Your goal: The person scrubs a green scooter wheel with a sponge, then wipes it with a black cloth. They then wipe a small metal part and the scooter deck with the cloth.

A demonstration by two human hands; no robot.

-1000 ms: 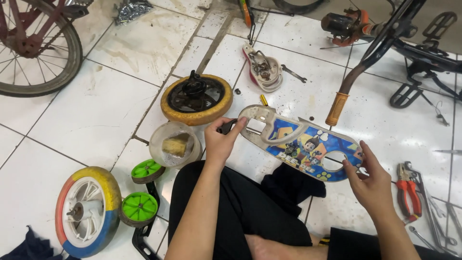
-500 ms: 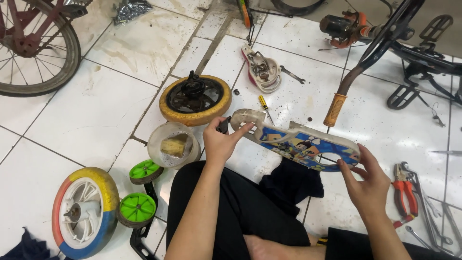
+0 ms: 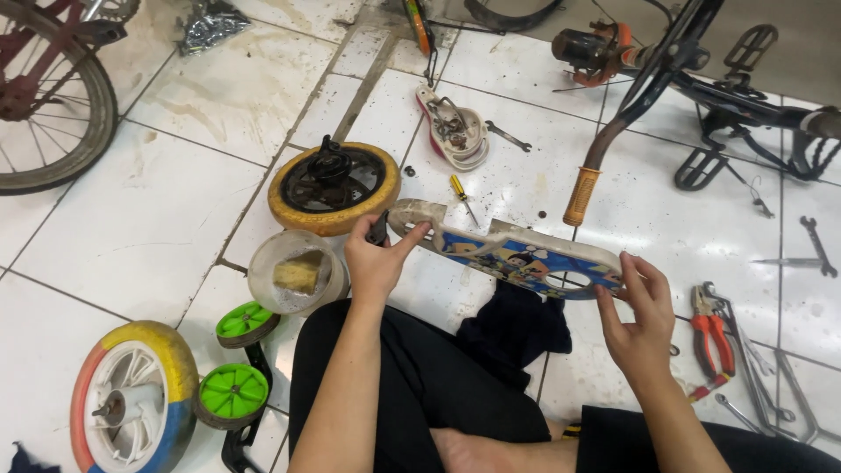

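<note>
A person seated on a white tiled floor holds a long plastic chain guard, printed with cartoon figures on blue, level above the lap, its long axis running from the left hand across to the right and dipping slightly toward the right. The left hand closes around the guard's looped, greyish end, thumb laid along its edge, with a small dark part pinched at the fingertips; what that part is cannot be made out. The right hand is half spread, fingers curled under the far rounded end, thumb on top. Both hands touch the guard, one at each end. Just left of the left hand stand a clear tub with a yellow sponge and a yellow-tyred wheel; red pliers lie right of the right hand.
</note>
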